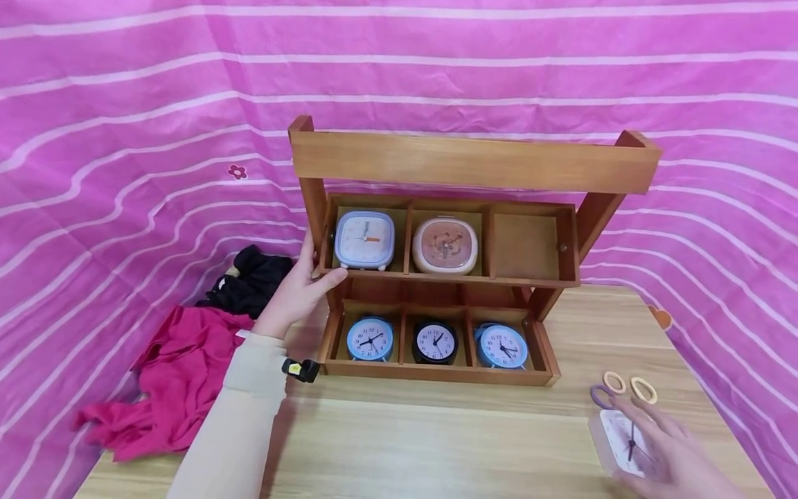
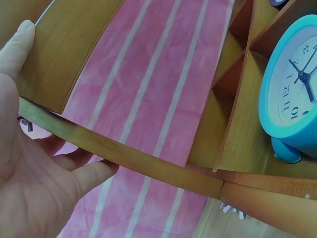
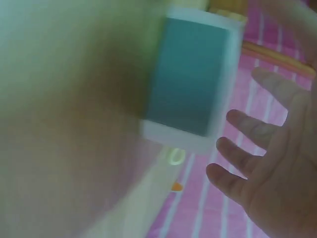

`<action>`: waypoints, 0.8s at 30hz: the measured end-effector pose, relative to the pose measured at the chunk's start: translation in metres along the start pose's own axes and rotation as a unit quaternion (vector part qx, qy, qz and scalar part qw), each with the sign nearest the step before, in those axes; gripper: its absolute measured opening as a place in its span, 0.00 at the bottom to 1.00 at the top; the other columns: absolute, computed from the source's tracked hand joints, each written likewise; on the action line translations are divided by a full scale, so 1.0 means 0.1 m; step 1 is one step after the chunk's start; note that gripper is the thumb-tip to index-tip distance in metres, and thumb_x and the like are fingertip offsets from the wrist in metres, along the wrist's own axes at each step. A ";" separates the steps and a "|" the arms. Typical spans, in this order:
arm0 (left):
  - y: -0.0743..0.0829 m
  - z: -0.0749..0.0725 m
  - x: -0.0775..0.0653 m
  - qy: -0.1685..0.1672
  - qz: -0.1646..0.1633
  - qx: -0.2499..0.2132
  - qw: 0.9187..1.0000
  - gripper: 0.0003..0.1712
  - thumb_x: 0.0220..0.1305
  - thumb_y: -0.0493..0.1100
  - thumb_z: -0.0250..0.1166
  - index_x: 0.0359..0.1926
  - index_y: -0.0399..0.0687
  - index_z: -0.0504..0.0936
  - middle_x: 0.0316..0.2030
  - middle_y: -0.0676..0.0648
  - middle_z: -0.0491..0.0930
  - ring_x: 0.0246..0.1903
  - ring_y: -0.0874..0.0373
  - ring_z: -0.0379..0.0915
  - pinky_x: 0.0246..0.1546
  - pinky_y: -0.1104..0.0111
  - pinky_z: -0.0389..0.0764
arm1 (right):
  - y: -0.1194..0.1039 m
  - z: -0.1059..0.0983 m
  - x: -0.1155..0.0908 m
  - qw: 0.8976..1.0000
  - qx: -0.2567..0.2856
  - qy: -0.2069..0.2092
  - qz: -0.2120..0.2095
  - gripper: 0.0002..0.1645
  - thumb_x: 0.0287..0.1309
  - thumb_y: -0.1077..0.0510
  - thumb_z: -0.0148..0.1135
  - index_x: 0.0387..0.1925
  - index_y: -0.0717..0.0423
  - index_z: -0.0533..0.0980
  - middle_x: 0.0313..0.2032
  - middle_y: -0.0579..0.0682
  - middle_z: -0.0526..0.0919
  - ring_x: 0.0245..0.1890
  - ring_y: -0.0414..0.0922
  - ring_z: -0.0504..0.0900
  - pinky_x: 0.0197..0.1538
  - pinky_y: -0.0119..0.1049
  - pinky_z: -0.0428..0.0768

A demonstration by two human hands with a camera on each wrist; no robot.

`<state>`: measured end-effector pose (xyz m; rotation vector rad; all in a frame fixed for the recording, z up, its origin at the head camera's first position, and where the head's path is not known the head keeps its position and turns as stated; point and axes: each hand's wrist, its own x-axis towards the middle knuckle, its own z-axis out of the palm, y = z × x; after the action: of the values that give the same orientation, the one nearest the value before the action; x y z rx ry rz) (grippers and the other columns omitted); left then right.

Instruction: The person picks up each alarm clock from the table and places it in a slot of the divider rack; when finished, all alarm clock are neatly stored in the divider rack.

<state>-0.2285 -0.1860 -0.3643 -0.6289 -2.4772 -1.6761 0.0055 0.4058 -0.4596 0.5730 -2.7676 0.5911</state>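
Observation:
My left hand (image 1: 298,294) grips the left side of a two-tier wooden shelf (image 1: 474,163), its thumb on the front of the upper tray and its fingers behind the wood. Beside that thumb stands a blue-rimmed square clock (image 1: 365,240); a pink and cream clock (image 1: 445,245) fills the middle compartment, and the right one is bare. Over a white square clock (image 1: 614,440) on the table at the right hovers my right hand (image 1: 676,450), blurred. Its fingers spread apart in the right wrist view, where a white-rimmed box with a dark panel (image 3: 190,77) appears beside them.
In the lower tray sit a blue round clock (image 1: 370,339), a black one (image 1: 435,342) and another blue one (image 1: 502,346). Purple and cream rings (image 1: 643,390) lie behind the white clock. Pink cloth (image 1: 187,367) and black cloth (image 1: 252,281) are heaped at the left.

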 end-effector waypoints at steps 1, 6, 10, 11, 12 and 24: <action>0.01 0.00 0.00 -0.001 0.000 -0.001 1.000 0.57 0.74 0.52 0.66 0.80 0.88 0.32 0.83 0.49 0.44 0.79 0.41 0.50 0.69 0.40 0.67 | 0.02 0.03 -0.02 1.000 -0.004 0.008 -0.005 0.72 0.23 0.53 0.91 0.77 0.51 0.67 0.76 0.49 0.62 0.78 0.30 0.43 0.75 0.68 0.39; 0.01 0.00 0.00 0.003 -0.003 0.018 1.000 0.58 0.74 0.53 0.66 0.82 0.82 0.30 0.84 0.48 0.42 0.80 0.41 0.44 0.73 0.38 0.59 | 0.04 0.04 -0.01 0.999 -0.017 0.034 -0.020 0.64 0.18 0.54 0.93 0.68 0.50 0.77 0.63 0.50 0.72 0.66 0.21 0.57 0.58 0.25 0.71; 0.02 0.00 0.00 0.004 -0.004 0.023 1.000 0.58 0.74 0.53 0.66 0.81 0.83 0.30 0.84 0.49 0.42 0.80 0.41 0.44 0.74 0.37 0.56 | 0.00 0.01 0.01 0.999 -0.014 0.031 -0.012 0.58 0.19 0.52 0.93 0.63 0.49 0.80 0.56 0.56 0.75 0.59 0.18 0.57 0.48 0.10 0.64; 0.01 0.00 0.01 0.002 -0.002 0.018 1.000 0.58 0.74 0.52 0.66 0.81 0.85 0.31 0.83 0.49 0.42 0.80 0.42 0.44 0.74 0.37 0.58 | -0.01 0.01 0.03 0.999 -0.015 0.031 -0.012 0.58 0.18 0.51 0.94 0.62 0.49 0.80 0.55 0.57 0.76 0.59 0.19 0.58 0.49 0.09 0.63; 0.01 0.00 0.01 0.001 -0.001 0.015 1.000 0.58 0.74 0.52 0.66 0.81 0.85 0.31 0.83 0.49 0.42 0.80 0.42 0.45 0.73 0.37 0.59 | -0.02 0.00 0.04 0.999 -0.018 0.030 -0.010 0.58 0.18 0.51 0.94 0.62 0.48 0.81 0.55 0.57 0.76 0.58 0.19 0.58 0.49 0.09 0.62; 0.02 -0.01 -0.03 0.001 -0.014 0.041 0.999 0.57 0.74 0.56 0.65 0.80 0.86 0.29 0.84 0.49 0.40 0.81 0.39 0.42 0.75 0.37 0.53 | -0.45 -0.44 0.55 0.996 -0.065 0.042 -0.042 0.61 0.14 0.53 0.93 0.63 0.47 0.79 0.55 0.56 0.78 0.46 0.47 0.77 0.35 0.35 0.82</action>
<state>-0.2254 -0.1872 -0.3631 -0.5869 -2.5490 -1.5747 -0.0170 0.3692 -0.3879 0.6168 -2.6651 0.4035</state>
